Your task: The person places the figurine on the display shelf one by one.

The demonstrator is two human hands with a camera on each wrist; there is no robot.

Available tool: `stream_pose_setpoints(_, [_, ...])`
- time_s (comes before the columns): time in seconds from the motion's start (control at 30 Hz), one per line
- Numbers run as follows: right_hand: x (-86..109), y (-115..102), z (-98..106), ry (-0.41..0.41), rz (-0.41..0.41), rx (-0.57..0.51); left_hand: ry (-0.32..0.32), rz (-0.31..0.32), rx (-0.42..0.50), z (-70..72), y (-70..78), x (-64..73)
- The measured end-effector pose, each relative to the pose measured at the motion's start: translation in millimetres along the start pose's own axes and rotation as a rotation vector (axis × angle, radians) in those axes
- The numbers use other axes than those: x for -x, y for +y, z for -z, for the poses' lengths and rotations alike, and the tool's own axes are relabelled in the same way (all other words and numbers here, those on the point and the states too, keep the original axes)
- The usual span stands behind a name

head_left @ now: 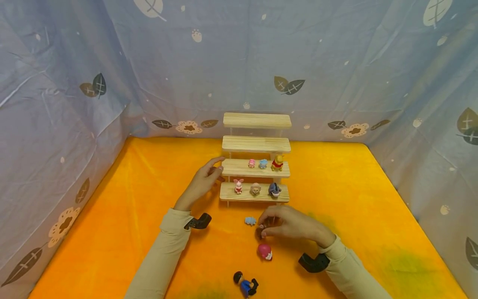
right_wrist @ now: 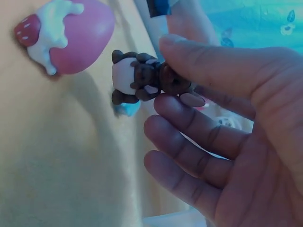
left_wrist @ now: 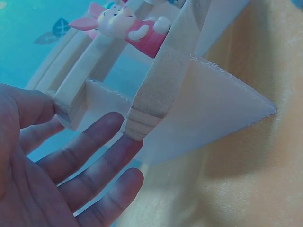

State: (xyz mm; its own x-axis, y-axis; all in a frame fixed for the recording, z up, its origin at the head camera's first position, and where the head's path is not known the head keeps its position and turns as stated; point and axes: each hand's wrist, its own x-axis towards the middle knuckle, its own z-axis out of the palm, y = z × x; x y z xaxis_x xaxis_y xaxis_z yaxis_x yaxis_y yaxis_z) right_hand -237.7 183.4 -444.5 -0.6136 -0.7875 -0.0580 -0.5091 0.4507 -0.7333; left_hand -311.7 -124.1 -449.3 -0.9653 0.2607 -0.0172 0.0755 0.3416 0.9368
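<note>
My right hand [head_left: 293, 224] pinches a small dark brown animal figurine [right_wrist: 144, 78] by its head between thumb and index finger, low over the orange cloth. The figurine has a pale belly; in the right wrist view the other fingers lie loosely bent below it. At the left end of a wooden tiered display rack [head_left: 257, 120], my left hand [head_left: 201, 182] rests its fingertips and thumb against the edges of the two lower tiers. A piglet figurine [left_wrist: 132, 28], a tan figurine [head_left: 255, 189] and a donkey figurine [head_left: 274, 190] stand on the lowest tier.
Small pink [head_left: 252, 163] and light blue figurines [head_left: 263, 164] stand beside a yellow bear in red [head_left: 277, 163] one tier up. On the cloth lie a light blue figurine [head_left: 250, 221], a pink rounded piece with white [head_left: 264, 251] and a doll in blue [head_left: 245, 284].
</note>
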Motion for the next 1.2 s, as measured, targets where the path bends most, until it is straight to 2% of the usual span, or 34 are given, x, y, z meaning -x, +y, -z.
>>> stream_pose_setpoints(0.3, [1.7,-8,4,-0.036,0.038,0.049,0.001,0.011,-0.004,-0.9,0.6,0.7])
stream_pose_setpoints(0.5, [2.6,-10,5,-0.053,0.014,0.035,0.003,0.007,-0.006,-0.6,0.5,0.4])
stream_pose_setpoints(0.73, [2.7,-12,9,-0.006,-0.005,-0.008,0.003,0.007,-0.006,-0.6,0.8,0.3])
stream_pose_setpoints(0.93, [3.5,-15,13,0.028,-0.001,-0.072,0.005,0.005,-0.003,-0.3,1.9,0.9])
stream_pose_setpoints(1.13, [4.0,-18,20,0.053,-0.013,-0.235,0.001,0.002,-0.005,0.6,3.3,2.5])
stream_pose_setpoints(1.2, [3.7,-19,23,0.073,-0.017,-0.257,0.001,-0.001,-0.006,0.5,2.8,2.0])
